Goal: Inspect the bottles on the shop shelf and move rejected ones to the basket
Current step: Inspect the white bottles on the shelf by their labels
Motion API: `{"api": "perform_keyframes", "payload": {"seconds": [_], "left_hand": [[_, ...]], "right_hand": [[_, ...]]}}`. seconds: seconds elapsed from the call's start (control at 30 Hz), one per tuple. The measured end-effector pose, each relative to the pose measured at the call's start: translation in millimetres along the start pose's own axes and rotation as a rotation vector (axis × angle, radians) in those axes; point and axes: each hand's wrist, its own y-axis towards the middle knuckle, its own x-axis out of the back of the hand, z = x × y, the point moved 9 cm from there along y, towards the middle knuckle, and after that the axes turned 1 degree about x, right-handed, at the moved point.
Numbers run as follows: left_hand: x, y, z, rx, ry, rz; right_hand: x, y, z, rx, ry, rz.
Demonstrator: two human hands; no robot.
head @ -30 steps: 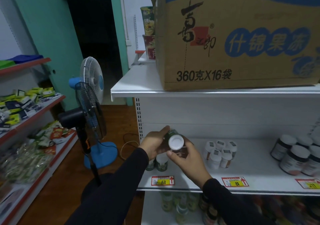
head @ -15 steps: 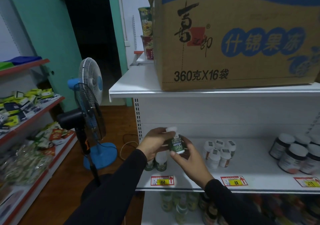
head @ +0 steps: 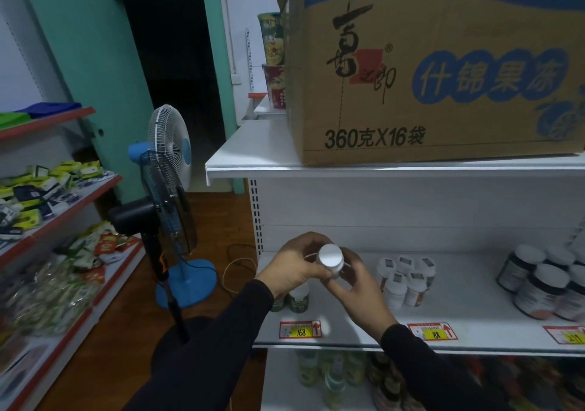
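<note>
Holding white-capped bottle above shelf, cap toward camera; left hand and right hand fingers curled pinching it. Risk: slipping onto 2 green bottles below.

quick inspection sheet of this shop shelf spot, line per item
surface: white shelf, price tags on its front edge
job's things: bottle held in both hands, white cap toward camera; green-label bottles and white bottles on shelf; basket not seen
clutter: cardboard box on top shelf; dark jars at right
grippers: left hand and right hand grip the bottle
cables: cords on floor
surroundings: blue fan, dark doorway
</note>
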Motion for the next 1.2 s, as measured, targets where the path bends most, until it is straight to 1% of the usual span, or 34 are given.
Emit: {"api": "perform_keyframes", "payload": {"seconds": [0.1,0.23,0.33,0.57,0.7,0.83,0.97,1.2], "left_hand": [[1,0,-2,-0.002,0.058,0.000],[7,3,-8,-0.001,0.169,-0.018],[11,10,-8,0.026,0.332,-0.034],[5,27,-2,0.040,0.637,0.051],[9,41,15,0.061,0.672,0.055],[16,56,36,0.065,0.704,0.029],[18,70,60,0.087,0.755,0.006],[12,78,97,0.144,0.800,0.038]], "right_hand": [[-1,-2,-3,-0.005,-0.031,0.007],[0,-1,-7,0.024,-0.143,0.002],[1,-2,-5,0.047,-0.191,-0.004],[-6,0,-20,0.007,-0.221,0.030],[-10,5,-48,-0.070,-0.268,0.047],[-13,5,-82,-0.182,-0.458,0.128],[-21,1,-105,-0.172,-0.633,0.220],[-35,-1,-132,-0.136,-0.858,0.293]]}}
